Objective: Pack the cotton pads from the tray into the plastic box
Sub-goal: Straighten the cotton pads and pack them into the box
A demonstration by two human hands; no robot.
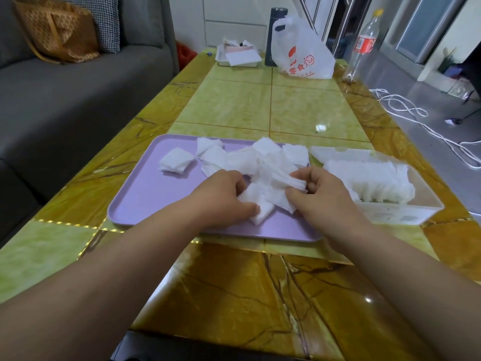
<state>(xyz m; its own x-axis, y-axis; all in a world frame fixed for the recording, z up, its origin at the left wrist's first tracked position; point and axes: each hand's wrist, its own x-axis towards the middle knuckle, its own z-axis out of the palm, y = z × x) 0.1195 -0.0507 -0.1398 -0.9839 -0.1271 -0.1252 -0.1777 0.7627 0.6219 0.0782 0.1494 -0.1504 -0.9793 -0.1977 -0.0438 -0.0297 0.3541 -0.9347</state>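
Note:
A lilac tray lies on the table with white square cotton pads heaped across its far and middle part; a small separate stack sits at its far left. To the right stands a clear plastic box holding a row of pads on edge. My left hand presses down on a few pads near the tray's front. My right hand pinches a fanned bunch of pads just above the tray.
The glossy green and brown table runs away from me. At its far end are a white tray of papers, a dark flask, a white plastic bag and a clear bottle. A grey sofa is on the left.

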